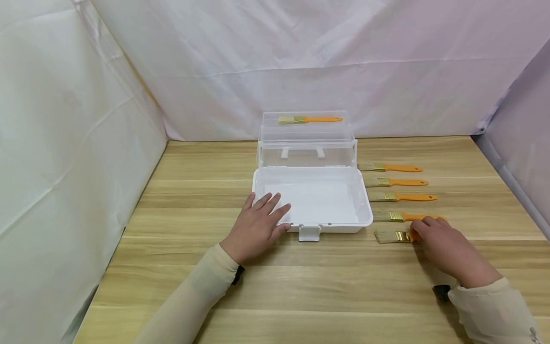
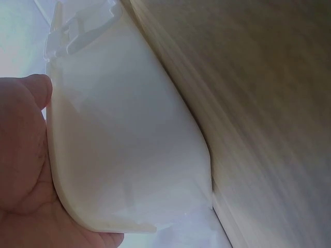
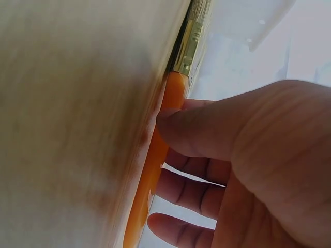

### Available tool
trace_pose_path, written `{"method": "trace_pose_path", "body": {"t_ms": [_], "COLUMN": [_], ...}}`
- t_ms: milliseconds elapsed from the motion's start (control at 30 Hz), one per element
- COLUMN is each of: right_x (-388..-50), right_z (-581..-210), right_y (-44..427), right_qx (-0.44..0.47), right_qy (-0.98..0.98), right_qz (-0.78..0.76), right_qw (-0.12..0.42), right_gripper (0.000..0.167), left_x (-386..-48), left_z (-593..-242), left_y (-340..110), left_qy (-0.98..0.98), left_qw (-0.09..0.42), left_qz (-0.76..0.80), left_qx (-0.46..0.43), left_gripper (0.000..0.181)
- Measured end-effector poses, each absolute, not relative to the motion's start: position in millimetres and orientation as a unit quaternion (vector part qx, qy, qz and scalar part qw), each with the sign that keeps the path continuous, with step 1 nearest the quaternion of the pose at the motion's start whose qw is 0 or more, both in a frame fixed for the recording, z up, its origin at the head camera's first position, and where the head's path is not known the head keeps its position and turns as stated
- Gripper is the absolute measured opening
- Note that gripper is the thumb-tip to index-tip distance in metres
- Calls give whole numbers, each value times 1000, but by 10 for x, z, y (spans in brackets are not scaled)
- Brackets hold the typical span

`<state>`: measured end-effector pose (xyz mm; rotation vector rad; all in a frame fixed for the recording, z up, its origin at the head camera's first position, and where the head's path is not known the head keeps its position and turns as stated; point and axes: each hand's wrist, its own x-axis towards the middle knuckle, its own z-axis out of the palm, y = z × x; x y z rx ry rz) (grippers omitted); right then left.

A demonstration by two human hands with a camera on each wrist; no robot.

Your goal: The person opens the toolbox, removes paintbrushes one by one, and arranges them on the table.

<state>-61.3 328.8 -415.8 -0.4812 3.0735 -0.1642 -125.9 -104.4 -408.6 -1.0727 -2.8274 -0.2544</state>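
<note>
A white plastic box [image 1: 318,229] with its clear lid [image 1: 307,155] raised sits mid-table. My left hand [image 1: 258,228] rests with spread fingers over the box's front left corner; in the left wrist view the thumb [image 2: 37,89] lies at the rim. To the right of the box, my right hand [image 1: 447,248] pinches the orange handle of the nearest paintbrush [image 1: 392,237], its pale bristles pointing left. In the right wrist view the thumb [image 3: 181,126] presses the handle [image 3: 150,170], which lies at the table surface, with fingers on its far side.
Several similar paintbrushes [image 1: 410,197] lie in a row beside the box's right side. Another paintbrush [image 1: 322,119] shows at the raised lid. White cloth [image 1: 215,71] hangs behind and on both sides of the wooden table [image 1: 301,286].
</note>
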Motion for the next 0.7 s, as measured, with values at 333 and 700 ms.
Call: {"method": "trace_pose_path", "body": {"t_ms": [333,700], "right_x": [-596,-595], "right_z": [-4161,-4129], "right_y": [3274,3312], "right_qx": [-150,-155], "right_qy": [987,986], "right_qz": [-51,-60], "right_qw": [13,7], "right_gripper": [19,22], "left_x": [-1262,-1259], "left_z": [-4085,-4074], "left_y": [-1044,-1044], "left_qy": [-931,-931], "left_qw": [53,54], "left_qz": [-79,-76], "left_qx": [-352,-353], "left_gripper": [50,50]}}
